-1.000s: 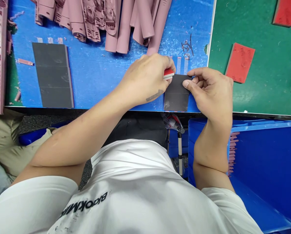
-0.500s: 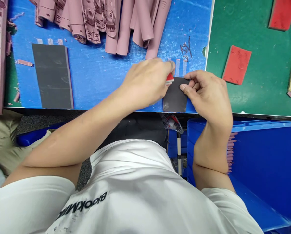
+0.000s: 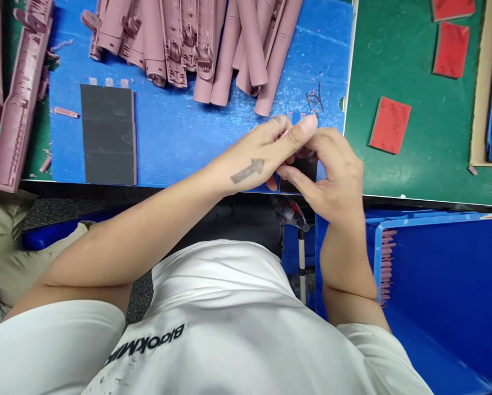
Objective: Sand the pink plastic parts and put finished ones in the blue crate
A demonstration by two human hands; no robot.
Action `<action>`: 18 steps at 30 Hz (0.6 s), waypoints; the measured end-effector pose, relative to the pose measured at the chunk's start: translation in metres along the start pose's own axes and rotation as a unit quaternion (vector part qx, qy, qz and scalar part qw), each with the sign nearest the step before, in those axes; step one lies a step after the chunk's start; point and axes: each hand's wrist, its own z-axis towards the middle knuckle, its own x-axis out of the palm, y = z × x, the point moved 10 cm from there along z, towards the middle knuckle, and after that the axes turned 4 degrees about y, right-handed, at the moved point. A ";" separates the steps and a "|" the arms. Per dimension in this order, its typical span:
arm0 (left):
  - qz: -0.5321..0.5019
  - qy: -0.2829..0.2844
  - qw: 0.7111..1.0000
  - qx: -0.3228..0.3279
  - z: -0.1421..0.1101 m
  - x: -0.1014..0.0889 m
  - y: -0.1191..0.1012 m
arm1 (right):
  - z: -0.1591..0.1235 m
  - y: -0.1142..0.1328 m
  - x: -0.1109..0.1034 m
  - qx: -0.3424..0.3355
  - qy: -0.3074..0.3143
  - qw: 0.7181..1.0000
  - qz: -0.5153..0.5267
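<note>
Over the front edge of the blue board (image 3: 180, 137), my two hands meet. My left hand (image 3: 266, 151) is turned with its thumb stretched across towards my right hand; its other fingers curl underneath, mostly hidden. My right hand (image 3: 339, 170) is curled, its thumb and fingers closing in on my left fingers. What lies between the hands is covered by them. Below them a dark grey sheet (image 3: 298, 178) shows in part, lying at the board's edge. Farther left, a larger dark grey abrasive-looking pad (image 3: 108, 134) in joined sections lies flat on the board.
Pink plastic tubular housings (image 3: 221, 71) are piled at the board's back. More pink shells (image 3: 21, 109) lie left. Several red blocks, one nearest (image 3: 390, 125), rest on the green table (image 3: 427, 123). A blue bin (image 3: 443, 263) with pink pieces stands below the right edge.
My left hand has rolled over, its thumb now on top, and the red-and-white block seen in it is now hidden. My right hand has moved left against it. The view has shifted.
</note>
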 end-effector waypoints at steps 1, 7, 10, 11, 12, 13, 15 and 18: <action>-0.048 -0.002 0.999 -0.011 0.003 0.003 0.001 | 0.000 0.003 0.003 -0.002 -0.006 1.000 -0.007; -0.047 -0.039 0.996 -0.058 0.014 0.000 0.011 | 0.002 -0.006 0.016 0.039 0.009 0.999 -0.004; 0.028 -0.046 0.997 -0.054 0.014 -0.015 0.012 | 0.000 -0.017 0.003 0.041 -0.025 0.998 0.028; 0.046 -0.035 0.997 -0.046 0.014 -0.019 0.011 | 0.000 -0.022 -0.004 0.044 -0.043 0.998 0.032; 0.060 -0.021 0.997 -0.038 0.013 -0.021 0.008 | 0.000 -0.026 -0.011 0.048 -0.057 0.997 0.030; 0.073 -0.008 0.997 -0.030 0.013 -0.023 0.005 | 0.000 -0.029 -0.018 0.048 -0.065 0.996 0.027; 0.108 -0.001 0.994 -0.010 0.014 -0.028 -0.003 | 0.004 -0.032 -0.027 0.037 -0.061 0.997 0.038; 0.157 -0.058 0.985 0.045 0.020 -0.040 -0.023 | 0.016 -0.041 -0.032 0.041 -0.041 0.991 0.125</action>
